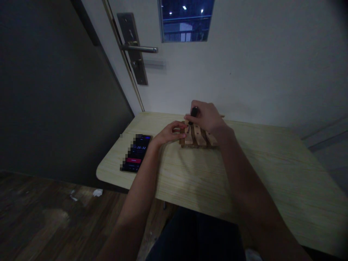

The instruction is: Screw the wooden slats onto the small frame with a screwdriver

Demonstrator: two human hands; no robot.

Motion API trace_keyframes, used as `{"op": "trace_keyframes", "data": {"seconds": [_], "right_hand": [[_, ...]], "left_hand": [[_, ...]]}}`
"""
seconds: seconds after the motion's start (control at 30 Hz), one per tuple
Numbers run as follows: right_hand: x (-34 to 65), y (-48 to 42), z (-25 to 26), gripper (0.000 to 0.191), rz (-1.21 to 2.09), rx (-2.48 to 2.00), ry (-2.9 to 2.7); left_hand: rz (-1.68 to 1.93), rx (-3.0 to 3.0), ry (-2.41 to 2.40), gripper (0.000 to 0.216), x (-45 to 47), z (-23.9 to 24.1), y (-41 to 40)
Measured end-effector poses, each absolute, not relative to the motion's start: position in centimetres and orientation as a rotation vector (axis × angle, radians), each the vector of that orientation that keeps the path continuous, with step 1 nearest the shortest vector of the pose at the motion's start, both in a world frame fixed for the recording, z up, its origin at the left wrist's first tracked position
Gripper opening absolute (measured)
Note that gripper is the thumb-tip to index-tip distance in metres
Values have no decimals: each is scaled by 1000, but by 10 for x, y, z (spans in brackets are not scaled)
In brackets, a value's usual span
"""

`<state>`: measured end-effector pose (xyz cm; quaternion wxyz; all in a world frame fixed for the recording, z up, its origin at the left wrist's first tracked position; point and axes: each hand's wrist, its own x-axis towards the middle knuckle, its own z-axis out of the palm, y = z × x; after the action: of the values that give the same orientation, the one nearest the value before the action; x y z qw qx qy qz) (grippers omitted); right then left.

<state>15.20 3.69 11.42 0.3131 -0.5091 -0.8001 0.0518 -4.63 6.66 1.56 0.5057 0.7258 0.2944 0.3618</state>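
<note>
A small wooden slatted piece (199, 139) lies on the light wood table (244, 170) near its far edge. My right hand (208, 117) is closed round a screwdriver with a black handle (194, 111), held upright with its tip down at the left end of the slats. My left hand (170, 133) rests on the table with its fingers curled against the left side of the wooden piece, pinching near the screwdriver tip. What the fingers pinch is too small to make out.
A phone (136, 152) with a lit timer screen lies at the table's left end. A white door with a metal lever handle (139, 48) and a small window (186, 20) stands behind the table. Dark wood floor with scraps lies to the left.
</note>
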Motion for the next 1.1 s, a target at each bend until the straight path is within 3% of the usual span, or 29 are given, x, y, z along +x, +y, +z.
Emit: {"op": "trace_keyframes", "data": {"seconds": [0.1, 0.23, 0.4, 0.63, 0.93, 1.1], "right_hand": [[147, 34, 114, 17, 77, -1425, -2140], [142, 26, 120, 7, 235, -1404, -2242], [147, 25, 121, 23, 418, -1436, -2223], [157, 36, 119, 7, 364, -1297, -2218], [150, 36, 112, 39, -94, -1632, -2067], [154, 38, 111, 21, 190, -1327, -2061]], "left_hand": [[873, 1761, 705, 56, -46, 14, 68], [889, 1751, 707, 58, -45, 13, 68], [894, 1746, 714, 58, -46, 13, 68], [878, 1751, 694, 56, -47, 14, 67], [880, 1743, 719, 59, -46, 16, 67], [883, 1734, 716, 64, -46, 13, 68]]}}
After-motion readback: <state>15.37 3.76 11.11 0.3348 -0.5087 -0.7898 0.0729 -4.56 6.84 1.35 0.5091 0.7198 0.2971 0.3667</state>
